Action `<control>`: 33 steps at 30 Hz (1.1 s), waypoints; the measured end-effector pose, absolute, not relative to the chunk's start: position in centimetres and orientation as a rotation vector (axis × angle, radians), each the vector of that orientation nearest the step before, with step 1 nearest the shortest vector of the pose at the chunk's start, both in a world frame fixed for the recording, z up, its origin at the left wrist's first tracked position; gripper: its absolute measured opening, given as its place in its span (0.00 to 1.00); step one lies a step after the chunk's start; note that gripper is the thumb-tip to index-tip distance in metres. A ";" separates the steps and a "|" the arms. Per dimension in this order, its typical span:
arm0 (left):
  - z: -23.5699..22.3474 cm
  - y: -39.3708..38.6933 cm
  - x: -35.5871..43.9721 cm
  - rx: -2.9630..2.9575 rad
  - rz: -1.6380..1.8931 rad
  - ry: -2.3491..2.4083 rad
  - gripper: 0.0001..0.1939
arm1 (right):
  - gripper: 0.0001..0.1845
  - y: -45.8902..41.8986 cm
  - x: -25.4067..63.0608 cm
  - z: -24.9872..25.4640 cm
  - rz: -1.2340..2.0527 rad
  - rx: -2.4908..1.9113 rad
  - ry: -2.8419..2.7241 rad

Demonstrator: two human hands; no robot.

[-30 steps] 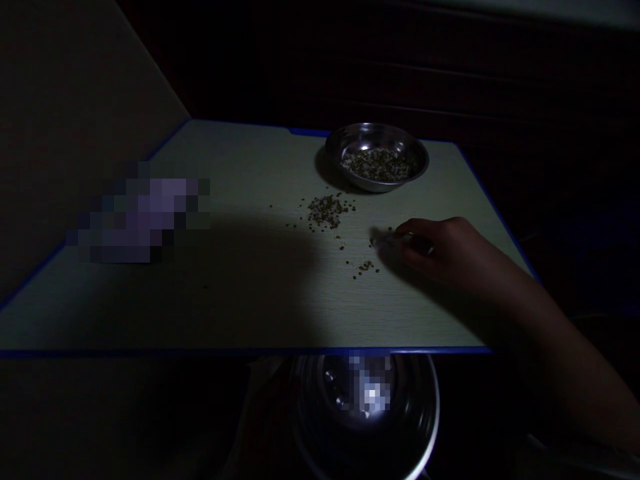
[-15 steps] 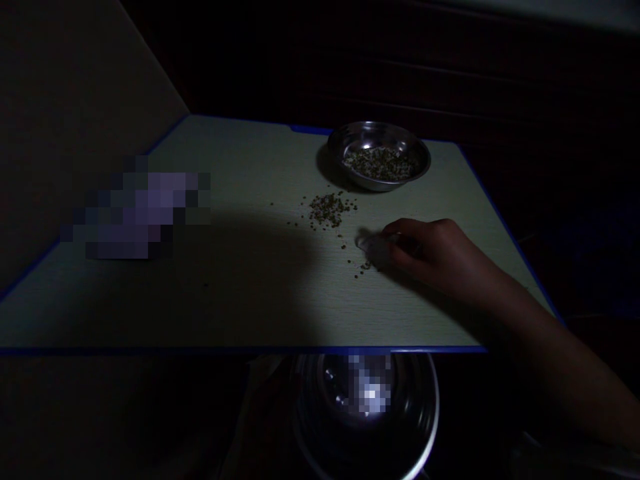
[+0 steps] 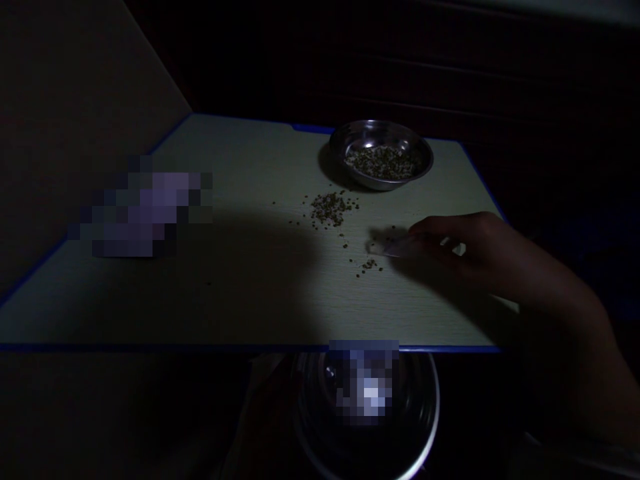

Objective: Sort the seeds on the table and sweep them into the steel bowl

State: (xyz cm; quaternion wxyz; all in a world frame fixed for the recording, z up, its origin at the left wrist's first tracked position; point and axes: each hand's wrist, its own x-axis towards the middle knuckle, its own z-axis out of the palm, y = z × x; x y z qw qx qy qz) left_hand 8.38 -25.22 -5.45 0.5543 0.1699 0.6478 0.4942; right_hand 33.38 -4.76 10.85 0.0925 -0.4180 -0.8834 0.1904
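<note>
My right hand [image 3: 475, 247] is over the right part of the table [image 3: 260, 313]. Its fingers are closed on a thin, clear piece [image 3: 395, 250] that looks like plastic; its exact kind does not show. A few scattered seeds [image 3: 369, 265] lie just under and left of its tip. Farther left is a small heap of greenish-brown seeds [image 3: 330, 209]. Behind the heap stands a steel bowl [image 3: 383, 183] with more seeds in it. Below the front edge a larger shiny metal bowl [image 3: 430, 440] shows. A dim shape [image 3: 275, 393] at its left may be my left hand; its fingers are lost in darkness.
A blurred-out purplish item [image 3: 150, 213] lies at the table's left side. Blue trim [image 3: 150, 347] runs along the table edge. A wall [image 3: 65, 87] rises at the left, with dark panelling behind. The light is very low.
My right hand has moved right, away from the seed heap, with the clear piece still in its fingers. More of the small scattered seeds now shows beside it.
</note>
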 end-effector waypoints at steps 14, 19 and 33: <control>-2.8 -23.4 9.4 0.343 1.276 1.558 0.17 | 0.13 -2.4 33.3 12.0 0.390 -0.910 -2.834; -2.2 -23.4 9.6 0.338 1.290 1.573 0.17 | 0.14 -2.2 33.3 11.2 0.445 -0.898 -2.844; -2.3 -22.8 9.5 0.331 1.300 1.565 0.17 | 0.13 -1.3 32.3 10.8 0.536 -0.825 -2.864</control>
